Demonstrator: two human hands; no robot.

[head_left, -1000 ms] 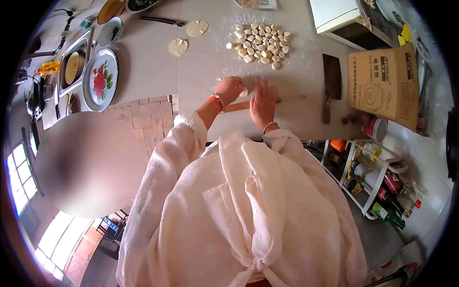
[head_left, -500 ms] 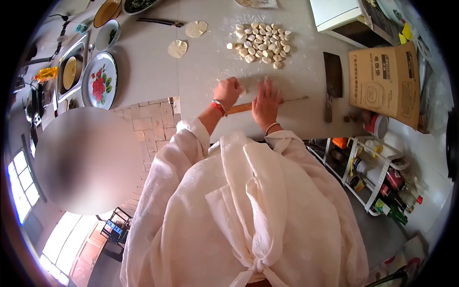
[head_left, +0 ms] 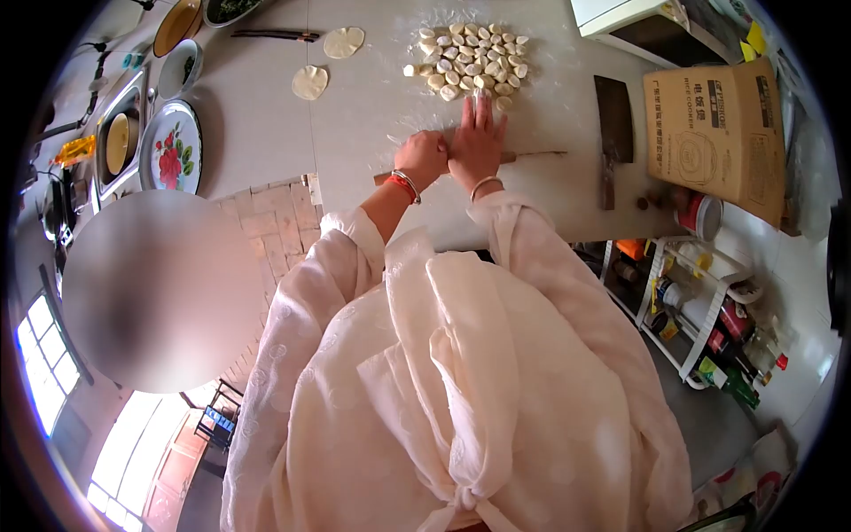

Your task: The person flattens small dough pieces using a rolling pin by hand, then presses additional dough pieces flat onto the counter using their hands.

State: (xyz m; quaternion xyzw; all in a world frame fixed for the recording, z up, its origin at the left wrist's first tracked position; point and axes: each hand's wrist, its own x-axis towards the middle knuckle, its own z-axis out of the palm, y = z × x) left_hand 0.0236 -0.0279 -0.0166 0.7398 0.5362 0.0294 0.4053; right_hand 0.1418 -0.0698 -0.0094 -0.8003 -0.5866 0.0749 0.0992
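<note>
My right hand [head_left: 476, 146] lies with its fingers stretched out over a thin wooden rolling pin [head_left: 519, 157], pressing it to the floured table. Close against it on the left is my left hand [head_left: 420, 158], its fingers curled closed; whatever they hold is hidden. The pin passes under both hands and its left end shows below my left wrist. Just beyond my right fingertips sits a cluster of small dough pieces [head_left: 479, 58]. Two flat round dough wrappers [head_left: 344, 43] lie further left, the nearer being this wrapper [head_left: 310, 82].
To the right are a cleaver [head_left: 613, 124], a cardboard rice cooker box [head_left: 714, 142] and a bottle rack [head_left: 687, 310]. Chopsticks [head_left: 277, 35], a bowl [head_left: 182, 69] and a flowered enamel tray [head_left: 191, 129] stand left. A blurred round patch covers the lower left.
Both hands have moved forward, away from my body, and closer together. The rolling pin has shifted forward and left with them. The camera view has moved slightly.
</note>
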